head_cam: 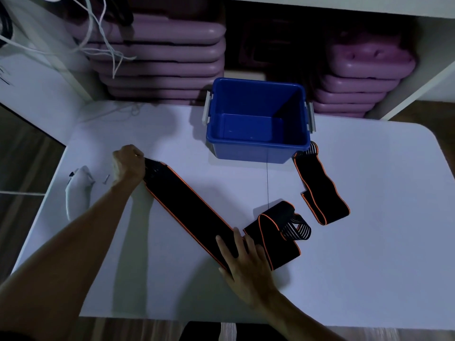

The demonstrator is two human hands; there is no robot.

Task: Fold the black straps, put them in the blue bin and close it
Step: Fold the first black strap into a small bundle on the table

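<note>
white table point(369, 242): left hand point(128, 163) grips strap point(187, 207)

Dim room: white table point(369, 279), purple trays point(160, 52) stacked in white shelving point(344, 6).

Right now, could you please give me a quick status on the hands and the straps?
Left hand grips long strap end; right hand presses it flat. Second strap loose beside blue bin. Bin open, empty.

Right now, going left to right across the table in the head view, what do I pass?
White object → left hand gripping the long strap → right hand pressing that strap → blue bin → second strap beside the bin.
</note>
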